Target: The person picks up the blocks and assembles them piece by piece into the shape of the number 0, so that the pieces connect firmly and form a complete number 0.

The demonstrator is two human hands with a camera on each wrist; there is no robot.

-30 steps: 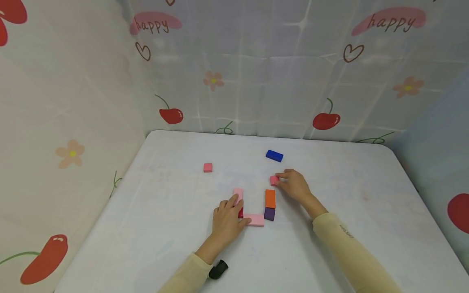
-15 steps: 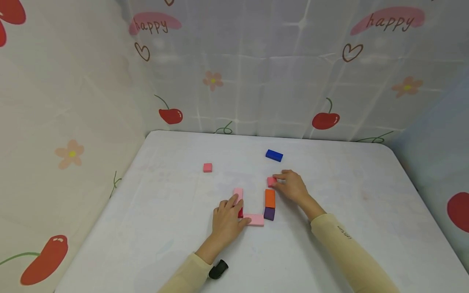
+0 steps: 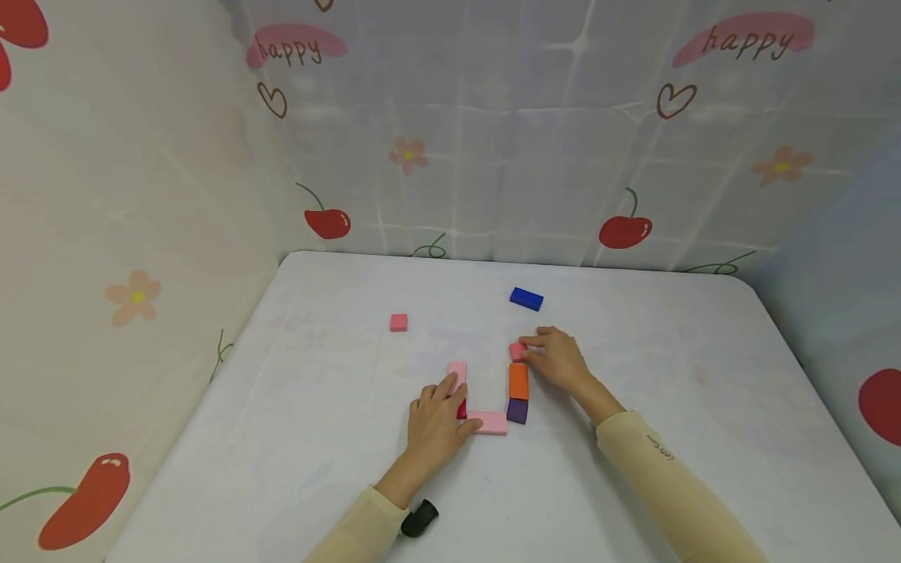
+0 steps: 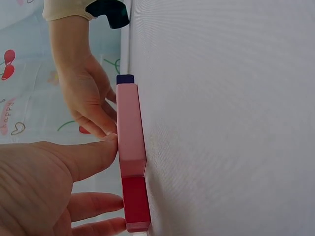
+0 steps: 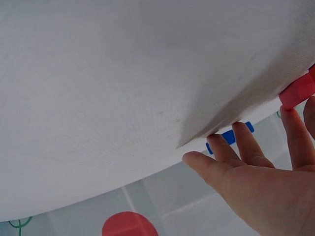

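Behind your table [image 3: 246, 438], a printed curtain [image 3: 479, 117] runs past the top of the head view; the table's near edge is cut off too. Your right sleeve [image 3: 669, 485] and left sleeve [image 3: 362, 528] leave at the bottom. Your left hand [image 3: 436, 426] lies spread, thumb on the near pink block [image 3: 490, 423], other fingers over the far pink block [image 3: 459, 371] and the red block [image 3: 462, 409], covering much of both. Your right hand [image 3: 559, 356] pinches the held coral block [image 3: 516, 352] between thumb and forefinger; its right part is hidden by them, and your right wrist view crops it. It sits at the orange block's [image 3: 518, 381] far end; you can't tell whether they touch. The black wrist device [image 3: 420, 518] shows only partly. The blue block [image 3: 526, 299] lies farther back, half screened by fingers in your right wrist view. The purple block [image 3: 517, 411] adjoins the orange one; your left wrist view shows just its tip. The loose coral block [image 3: 399, 322] lies well apart, at back left.
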